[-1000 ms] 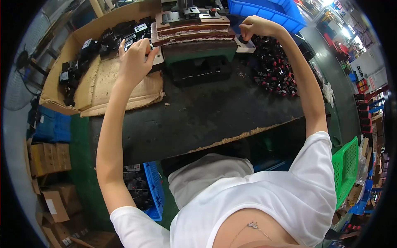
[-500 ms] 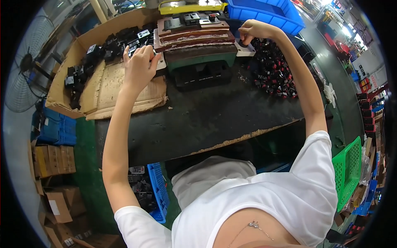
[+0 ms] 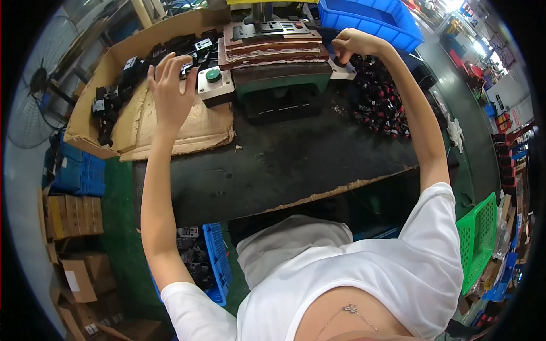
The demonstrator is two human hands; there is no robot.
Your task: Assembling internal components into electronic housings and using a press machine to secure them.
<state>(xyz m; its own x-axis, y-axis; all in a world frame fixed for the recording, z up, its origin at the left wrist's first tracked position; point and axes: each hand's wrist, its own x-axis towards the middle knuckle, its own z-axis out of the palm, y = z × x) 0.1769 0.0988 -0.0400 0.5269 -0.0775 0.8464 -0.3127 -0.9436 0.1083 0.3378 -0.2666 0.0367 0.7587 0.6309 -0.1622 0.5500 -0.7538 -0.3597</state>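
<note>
My left hand (image 3: 172, 94) is raised with fingers bent and apart, holding nothing. Just right of it is a white control box (image 3: 216, 88) with a round green button (image 3: 213, 75), apart from my fingers. My right hand (image 3: 359, 43) is curled over a dark button (image 3: 340, 61) on a second white box (image 3: 343, 72), fingertips on it. Between the boxes, a dark flat plastic part (image 3: 273, 28) with slots lies on a stack of brown boards (image 3: 276, 54). These rest on a green machine base (image 3: 281, 82). A metal column (image 3: 259, 12) stands behind the part.
On the left, a cardboard box (image 3: 85, 136) contains black plastic parts (image 3: 111, 96). A pile of small black and red pieces (image 3: 381, 102) lies right of the machine. Behind is a blue bin (image 3: 369, 20). A black panel (image 3: 281, 105) sits before the base; below the table stands a blue crate (image 3: 219, 264).
My left hand has come off the white box and moved left, uncovering the green button. The yellow bar behind the boards sits higher, and a metal column shows. My right hand stays at its button.
</note>
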